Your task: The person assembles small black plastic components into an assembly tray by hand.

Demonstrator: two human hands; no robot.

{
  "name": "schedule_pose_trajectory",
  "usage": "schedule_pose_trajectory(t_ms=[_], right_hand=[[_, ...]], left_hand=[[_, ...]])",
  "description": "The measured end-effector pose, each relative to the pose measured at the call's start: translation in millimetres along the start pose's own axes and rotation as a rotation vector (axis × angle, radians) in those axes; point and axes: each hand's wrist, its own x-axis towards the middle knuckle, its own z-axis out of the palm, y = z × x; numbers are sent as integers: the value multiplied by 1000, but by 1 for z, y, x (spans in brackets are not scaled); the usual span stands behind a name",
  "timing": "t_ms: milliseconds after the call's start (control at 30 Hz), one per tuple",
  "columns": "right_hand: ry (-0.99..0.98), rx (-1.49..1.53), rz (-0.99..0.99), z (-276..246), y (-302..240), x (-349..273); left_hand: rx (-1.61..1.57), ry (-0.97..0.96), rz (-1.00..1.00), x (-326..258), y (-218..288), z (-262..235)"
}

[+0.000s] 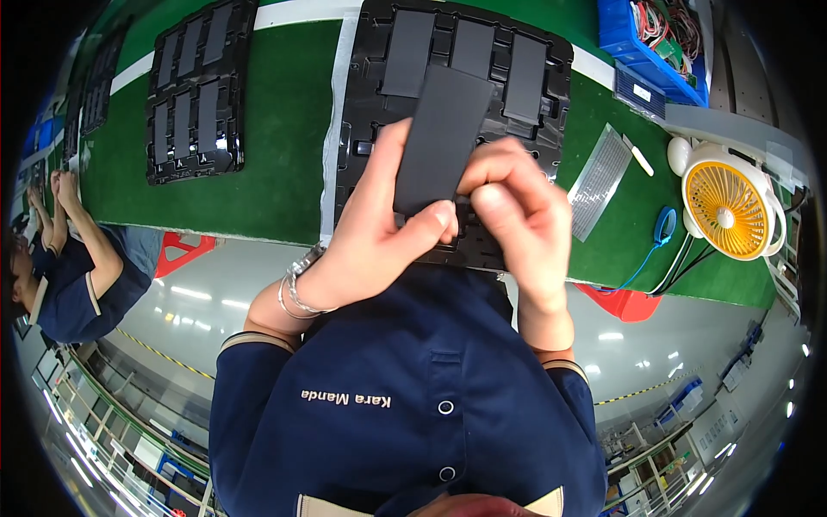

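Observation:
My left hand, with thin bangles on the wrist, and my right hand both grip the near end of a flat dark grey rectangular panel. The panel is tilted upward over a large black moulded tray. Similar dark panels lie in the tray's pockets. My thumbs pinch the panel's lower edge, and my right fingers curl over its corner. The tray rests on a green work surface straight in front of me.
A second black tray with dark panels lies to the left. To the right are a silvery mesh strip, a small white stick, a blue cord, a yellow desk fan and a blue bin of wires. A co-worker sits at far left.

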Motion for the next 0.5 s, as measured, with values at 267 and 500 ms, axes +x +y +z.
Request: schedule_pose_trajectory(t_ms=[267,500], right_hand=[[209,-77,-70,-12,14,9],[299,-345,-119,-11,10,10]], left_hand=[[-700,-446,-508,3,-2,9],[-656,-328,-529,5,-6,7]])
